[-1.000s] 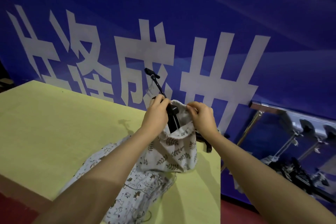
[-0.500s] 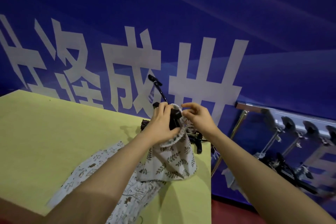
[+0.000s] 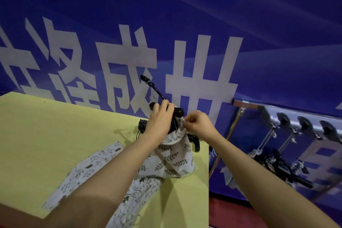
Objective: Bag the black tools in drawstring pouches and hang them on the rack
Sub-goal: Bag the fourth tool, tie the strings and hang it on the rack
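A white drawstring pouch with a leaf print [image 3: 174, 161] stands on the yellow table [image 3: 55, 135]. A black tool [image 3: 178, 112] sticks out of its gathered mouth, its thin arm rising up and left. My left hand [image 3: 160, 121] grips the tool and the pouch's neck. My right hand [image 3: 199, 123] pinches the pouch's rim and drawstring on the right side. More black tools [image 3: 194, 140] lie on the table behind the pouch, partly hidden.
Flat printed pouches [image 3: 96, 170] lie on the table under my left arm. A metal rack [image 3: 288, 114] with hooks stands to the right, with bagged tools [image 3: 277, 164] hanging on it. A blue banner wall is behind. The table's right edge drops off near the rack.
The pouch's mouth has drawn tighter around the tool. My right hand has shifted to pinch the rim and string; my left hand has closed over the tool's top.
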Tool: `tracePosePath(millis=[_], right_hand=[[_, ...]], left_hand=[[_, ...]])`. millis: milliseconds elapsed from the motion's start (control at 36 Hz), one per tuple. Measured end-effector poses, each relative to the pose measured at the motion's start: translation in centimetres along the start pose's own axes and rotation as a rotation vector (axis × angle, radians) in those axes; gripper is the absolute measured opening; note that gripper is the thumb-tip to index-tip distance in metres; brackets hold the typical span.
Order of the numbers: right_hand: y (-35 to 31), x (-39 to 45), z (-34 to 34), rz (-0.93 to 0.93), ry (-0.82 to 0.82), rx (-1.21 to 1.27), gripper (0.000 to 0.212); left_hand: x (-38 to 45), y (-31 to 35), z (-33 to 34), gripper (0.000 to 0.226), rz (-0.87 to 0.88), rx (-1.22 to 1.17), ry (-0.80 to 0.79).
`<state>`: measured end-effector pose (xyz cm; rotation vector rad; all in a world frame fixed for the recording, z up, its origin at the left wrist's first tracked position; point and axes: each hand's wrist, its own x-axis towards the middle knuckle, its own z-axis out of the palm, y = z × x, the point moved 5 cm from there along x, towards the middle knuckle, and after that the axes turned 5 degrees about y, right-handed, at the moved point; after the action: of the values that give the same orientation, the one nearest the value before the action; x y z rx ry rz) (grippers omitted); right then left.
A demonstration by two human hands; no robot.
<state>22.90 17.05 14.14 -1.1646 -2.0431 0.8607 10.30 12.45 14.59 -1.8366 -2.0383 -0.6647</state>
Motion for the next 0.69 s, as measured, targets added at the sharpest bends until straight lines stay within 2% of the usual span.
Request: tracePosePath(millis=[83,194,333,500,611,694], right_hand=[[0.1,0.2,-0.1,-0.013,0.008,-0.078,0.016],[0.7,0.8,-0.2,0.052,0.009,-0.037,0.016],[0.7,0.9,-0.3,0.144,0.037,0.224,0.017],[0.0,2.0,-1.2,0.269,0.154,0.585,0.036],[-1.7,2.8,-1.8,0.265,0.15,0.743,0.035],[-4.1,3.1,-2.2,0.183,0.171,0.76,0.034]], left_hand=[[0.2,0.3,-0.7,0.047,0.01,0.065,0.012],[0.4,0.8,-1.6,0.048,0.051,0.139,0.012],[0.3,0.7,-1.5,0.05,0.067,0.189,-0.021],[0.6,0.2,-1.8,0.048,0.055,0.124,-0.019],[0.8,-0.1,-2.0,0.045,0.066,0.087,-0.014],[1.0,-0.4,-2.5,0.044,0.067,0.091,0.003]])
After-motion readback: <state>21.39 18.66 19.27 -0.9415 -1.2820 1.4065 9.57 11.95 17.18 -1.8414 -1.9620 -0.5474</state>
